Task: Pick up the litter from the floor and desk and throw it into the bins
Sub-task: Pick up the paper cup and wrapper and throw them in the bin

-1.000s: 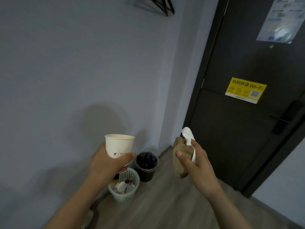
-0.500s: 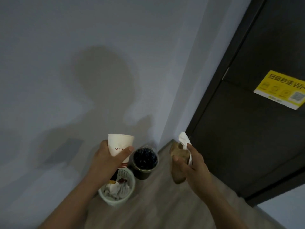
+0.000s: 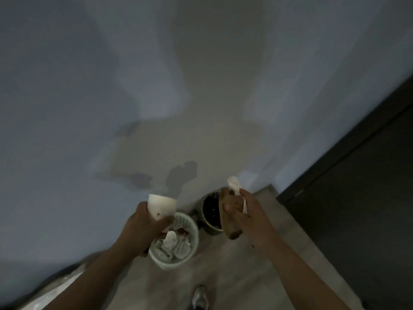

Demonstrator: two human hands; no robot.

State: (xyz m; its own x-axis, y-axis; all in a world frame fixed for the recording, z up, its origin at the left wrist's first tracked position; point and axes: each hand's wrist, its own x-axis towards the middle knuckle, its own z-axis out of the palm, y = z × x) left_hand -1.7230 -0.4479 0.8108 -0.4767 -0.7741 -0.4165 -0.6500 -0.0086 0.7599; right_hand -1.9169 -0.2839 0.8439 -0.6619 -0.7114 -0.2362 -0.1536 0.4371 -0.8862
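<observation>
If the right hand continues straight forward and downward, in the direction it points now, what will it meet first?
Probably the round dark bin: the right hand, gripping a brown paper bag and white tissue, hangs just before it. Depth is unclear, so it could pass above the rim.

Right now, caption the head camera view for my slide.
Left hand holds paper cup, right hand brown bag, above two bins.

No legible text anywhere.
</observation>
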